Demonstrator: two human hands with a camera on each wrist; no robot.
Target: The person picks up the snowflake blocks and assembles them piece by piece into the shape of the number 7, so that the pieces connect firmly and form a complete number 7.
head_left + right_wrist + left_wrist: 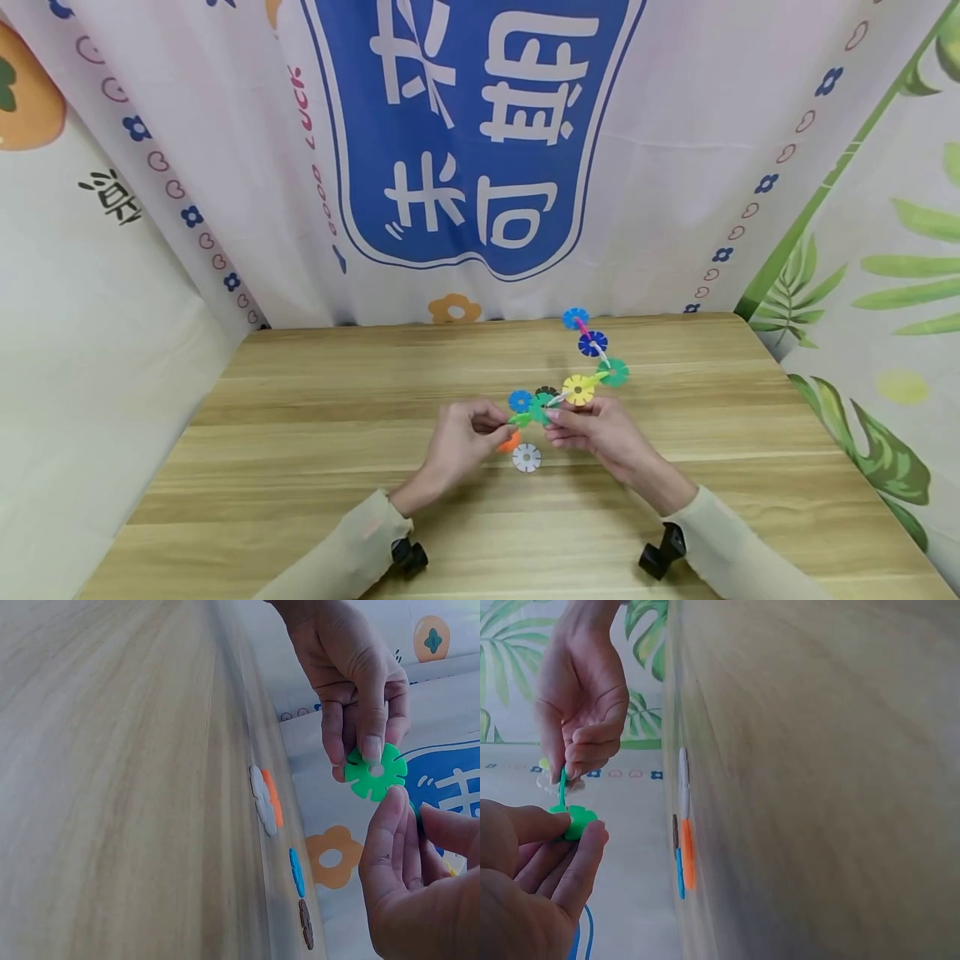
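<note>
My left hand (459,443) pinches a bright green notched disc (387,780) between thumb and fingers. In my right hand (609,435) is a darker green notched disc (540,408), gripped at its rim. The two green discs stand crosswise, their edges meeting in the left wrist view. From the darker one a chain of linked discs runs back and right, including a yellow disc (578,389), another green disc (613,372), a dark blue disc (592,343) and a light blue disc (576,318) at its far end.
Loose discs lie on the wooden table (315,417) under and between the hands: a white disc (527,457), an orange disc (272,797), a blue disc (520,401) and a dark brown disc (306,924). A printed curtain (660,167) hangs along the table's back edge.
</note>
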